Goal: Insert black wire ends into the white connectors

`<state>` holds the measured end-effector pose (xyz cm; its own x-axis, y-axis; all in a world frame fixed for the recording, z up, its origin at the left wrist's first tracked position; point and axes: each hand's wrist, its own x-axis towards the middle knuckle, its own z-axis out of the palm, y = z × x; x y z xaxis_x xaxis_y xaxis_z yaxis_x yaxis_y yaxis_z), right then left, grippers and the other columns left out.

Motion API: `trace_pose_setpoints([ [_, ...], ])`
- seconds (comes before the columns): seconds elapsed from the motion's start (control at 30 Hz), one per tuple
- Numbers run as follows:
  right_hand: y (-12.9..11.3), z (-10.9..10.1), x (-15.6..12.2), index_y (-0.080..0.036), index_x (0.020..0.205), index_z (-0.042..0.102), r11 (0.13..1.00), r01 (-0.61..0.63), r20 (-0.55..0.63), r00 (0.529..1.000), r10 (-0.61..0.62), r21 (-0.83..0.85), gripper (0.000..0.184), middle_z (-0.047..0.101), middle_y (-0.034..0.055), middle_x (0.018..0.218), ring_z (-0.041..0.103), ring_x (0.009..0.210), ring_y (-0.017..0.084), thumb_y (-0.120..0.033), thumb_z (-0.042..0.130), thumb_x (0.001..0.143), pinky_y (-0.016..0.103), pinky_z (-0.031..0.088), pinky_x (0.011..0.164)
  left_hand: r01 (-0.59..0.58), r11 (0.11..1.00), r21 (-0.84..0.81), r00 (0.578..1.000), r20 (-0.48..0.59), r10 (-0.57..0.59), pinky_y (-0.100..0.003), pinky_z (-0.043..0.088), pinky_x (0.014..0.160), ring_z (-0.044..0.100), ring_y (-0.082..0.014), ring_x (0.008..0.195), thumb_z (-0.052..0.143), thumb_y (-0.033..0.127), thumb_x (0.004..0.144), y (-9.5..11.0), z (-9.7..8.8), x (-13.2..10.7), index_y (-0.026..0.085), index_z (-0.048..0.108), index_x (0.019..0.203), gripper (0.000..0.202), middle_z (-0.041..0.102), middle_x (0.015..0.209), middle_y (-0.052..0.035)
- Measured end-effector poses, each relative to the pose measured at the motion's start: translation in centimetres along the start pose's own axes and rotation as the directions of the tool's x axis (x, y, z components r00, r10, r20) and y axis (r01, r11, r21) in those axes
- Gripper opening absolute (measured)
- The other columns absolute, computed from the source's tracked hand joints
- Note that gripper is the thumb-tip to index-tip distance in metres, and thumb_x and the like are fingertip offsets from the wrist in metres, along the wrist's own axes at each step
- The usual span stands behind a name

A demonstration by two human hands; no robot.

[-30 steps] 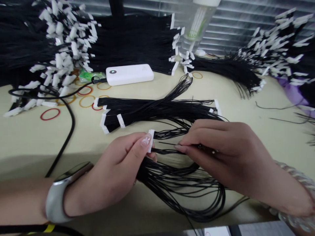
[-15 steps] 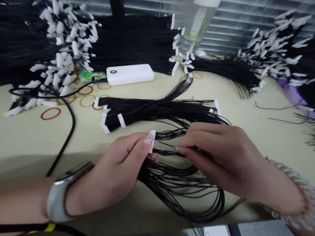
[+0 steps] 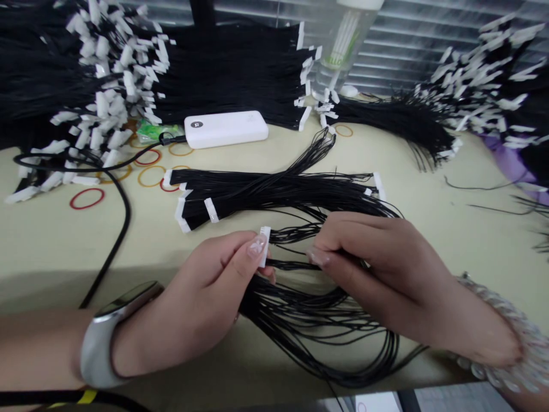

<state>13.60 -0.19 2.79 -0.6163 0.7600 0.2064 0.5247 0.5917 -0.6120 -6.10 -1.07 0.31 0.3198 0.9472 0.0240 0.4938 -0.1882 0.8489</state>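
Thin wire [image 3: 289, 249] now nearer white connector [image 3: 265, 247] vs prev frame; L hand [image 3: 214, 292] pinches connector approx. 9 o'clock of R hand [image 3: 377, 274], which pinches wire, far end hidden.

Connector [image 3: 266, 243] before the wire bundles [image 3: 274, 194], power bank [image 3: 229, 129] behind.

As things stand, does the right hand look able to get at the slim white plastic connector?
Probably yes: the right hand is close by, pinching a thin black wire, and the wired edge of the connector faces it. The left hand grips the opposite edge.
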Motion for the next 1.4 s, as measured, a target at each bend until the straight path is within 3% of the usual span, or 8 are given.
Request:
trace_pose_setpoints([
  [0.63,-0.1,0.3,0.1,-0.016,0.069,0.051,0.973,-0.138,-0.022,0.989,0.145,0.187,0.017,0.046,-0.0046,0.062,0.041,0.058,0.003,-0.016,0.045,0.085,0.015,0.036,0.057,-0.005,0.999,-0.044,1.0,0.018,0.006,-0.015,0.035,0.045,0.035,-0.0078,0.049,0.036,0.022,0.087,-0.3,0.1,0.2,0.02,0.046,0.06,0.029,0.043,0.053,0.006],
  [0.93,0.5,1.0,-0.1,-0.015,0.074,0.05,0.994,-0.054,-0.013,0.998,0.053,-0.096,0.013,0.048,-0.0015,0.069,0.043,0.064,0.006,-0.013,0.044,0.085,0.018,0.033,0.059,-0.033,0.999,-0.012,0.999,0.007,0.033,-0.013,0.034,0.046,0.038,-0.0064,0.049,0.035,0.023,0.088,-0.3,0.1,0.2,0.019,0.045,0.06,0.03,0.044,0.054,0.0071],
  [1.17,0.4,1.5,-0.4,-0.015,0.081,0.055,0.977,0.068,-0.03,0.997,-0.076,-0.201,0.014,0.051,0.0009,0.07,0.044,0.063,0.009,-0.019,0.042,0.086,0.022,0.032,0.057,-0.041,0.999,-0.008,0.998,0.046,0.042,-0.014,0.035,0.047,0.039,-0.0068,0.051,0.033,0.024,0.089,-0.4,0.1,0.1,0.019,0.045,0.062,0.03,0.046,0.056,0.0068],
  [1.4,0.5,1.7,-0.4,-0.015,0.065,0.049,0.906,0.106,-0.002,0.993,-0.118,-0.41,0.022,0.04,-0.0011,0.058,0.03,0.053,0.009,-0.017,0.039,0.085,0.025,0.023,0.051,-0.062,0.998,0.021,0.996,0.065,0.06,-0.018,0.032,0.046,0.036,-0.008,0.05,0.033,0.023,0.089,-0.3,0.1,-0.1,0.019,0.044,0.061,0.03,0.045,0.055,0.006],
])
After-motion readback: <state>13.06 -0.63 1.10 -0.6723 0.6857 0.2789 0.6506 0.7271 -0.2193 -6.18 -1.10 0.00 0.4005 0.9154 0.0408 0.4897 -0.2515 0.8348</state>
